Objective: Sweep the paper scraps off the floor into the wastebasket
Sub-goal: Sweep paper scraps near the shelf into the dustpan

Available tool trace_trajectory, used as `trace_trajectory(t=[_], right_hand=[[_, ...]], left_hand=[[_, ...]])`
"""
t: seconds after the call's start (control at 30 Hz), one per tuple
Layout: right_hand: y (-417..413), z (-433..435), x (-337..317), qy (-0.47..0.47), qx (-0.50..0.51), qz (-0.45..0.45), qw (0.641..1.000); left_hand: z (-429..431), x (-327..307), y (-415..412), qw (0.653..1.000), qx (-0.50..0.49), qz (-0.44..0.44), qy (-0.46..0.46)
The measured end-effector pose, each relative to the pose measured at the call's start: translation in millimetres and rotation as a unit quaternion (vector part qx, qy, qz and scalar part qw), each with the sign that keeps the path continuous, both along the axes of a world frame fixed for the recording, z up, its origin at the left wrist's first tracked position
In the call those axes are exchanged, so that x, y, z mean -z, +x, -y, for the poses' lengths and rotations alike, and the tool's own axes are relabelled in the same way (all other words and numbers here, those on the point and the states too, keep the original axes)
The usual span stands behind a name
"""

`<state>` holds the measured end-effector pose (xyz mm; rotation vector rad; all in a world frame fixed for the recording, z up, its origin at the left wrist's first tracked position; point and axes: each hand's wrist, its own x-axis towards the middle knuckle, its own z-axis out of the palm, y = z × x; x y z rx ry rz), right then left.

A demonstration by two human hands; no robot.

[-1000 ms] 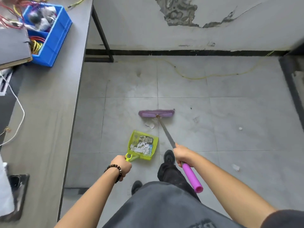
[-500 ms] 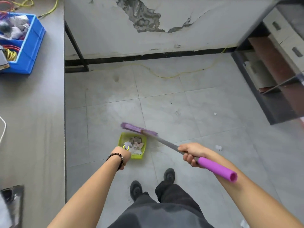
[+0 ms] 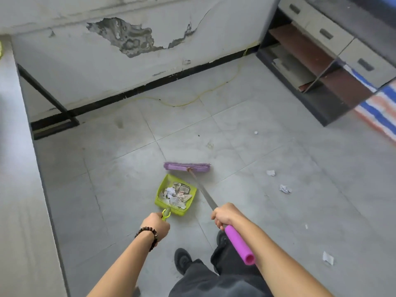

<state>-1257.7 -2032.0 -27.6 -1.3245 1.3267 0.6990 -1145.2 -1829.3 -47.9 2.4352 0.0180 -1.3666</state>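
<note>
Grey tiled floor [image 3: 120, 168] carries the purple broom [image 3: 186, 167], its head down just beyond the green dustpan [image 3: 159, 197] holding paper scraps [image 3: 177, 194]. My right grip [image 3: 227, 215] is clamped on the broom shaft and my left grip [image 3: 156, 226] on the dustpan handle. Loose scraps [image 3: 285, 189] lie toward the floor's right edge.

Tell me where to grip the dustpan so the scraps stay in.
Grip the handle at the near end of the dustpan, from the person's side, as the left hand does. Its open mouth faces away, toward the broom head, so tilting back should keep the scraps in.
</note>
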Motion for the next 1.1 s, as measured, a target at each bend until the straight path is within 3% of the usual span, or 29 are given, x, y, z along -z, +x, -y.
trace_trajectory(t=[0.3, 0.5, 0.8, 0.93, 1.1], right_hand=[[-64.1, 111.8, -1.4, -0.070, 0.086, 0.032, 0.993], [-48.1, 254.8, 12.2, -0.140, 0.088, 0.055, 0.985], [-7.4, 466.7, 41.0, -0.149, 0.111, 0.055, 0.981], [-23.4, 504.0, 61.8, -0.104, 0.093, 0.025, 0.990], [-101.3, 478.0, 69.2, -0.088, 0.018, -0.035, 0.995]], left_hand=[[126.9, -10.0, 2.6, 0.997, 0.069, 0.000, -0.044], [235.2, 1.1, 9.1, 0.997, -0.018, -0.074, -0.027], [384.3, -6.1, 14.2, 0.998, 0.066, 0.002, 0.001], [419.4, -12.4, 17.3, 0.995, 0.095, 0.029, 0.006], [456.8, -16.0, 40.1, 0.988, 0.147, 0.041, 0.016]])
